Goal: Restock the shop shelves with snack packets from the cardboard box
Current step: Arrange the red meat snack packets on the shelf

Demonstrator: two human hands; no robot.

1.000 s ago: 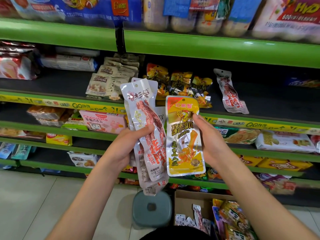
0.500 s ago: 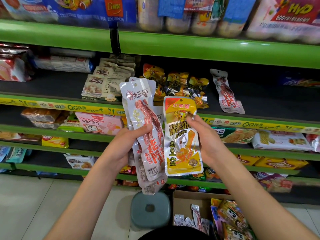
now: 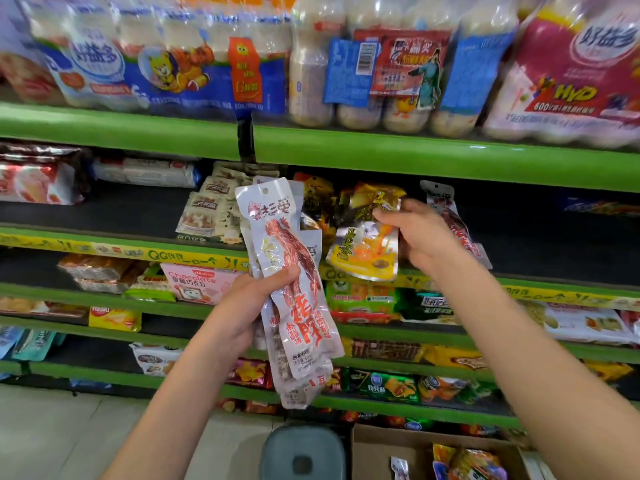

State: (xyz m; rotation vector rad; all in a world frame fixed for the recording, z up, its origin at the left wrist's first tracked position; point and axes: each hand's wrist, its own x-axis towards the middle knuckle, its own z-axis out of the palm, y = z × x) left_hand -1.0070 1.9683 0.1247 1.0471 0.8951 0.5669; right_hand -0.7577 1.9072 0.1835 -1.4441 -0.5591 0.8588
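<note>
Green-edged shelving (image 3: 415, 157) in tiers; pale tiled floor (image 3: 69, 438); grey stool (image 3: 303, 452) below.

I'm getting a bright, evenly lit feed, light coming from overhead, with soft white sheen along the green shelf edge (image 3: 415, 157). The shelf bays under each lip sit in deep shadow, dark toward the back. Glare streaks the plastic drink multipacks (image 3: 571, 71) up top and the foil of the yellow packet (image 3: 367, 247). That packet and my right hand (image 3: 420, 233) are smeared with motion blur; the grey-white packets (image 3: 294, 282) read sharp. Wide-angle bending bows the shelves, and the corners go soft.
</note>
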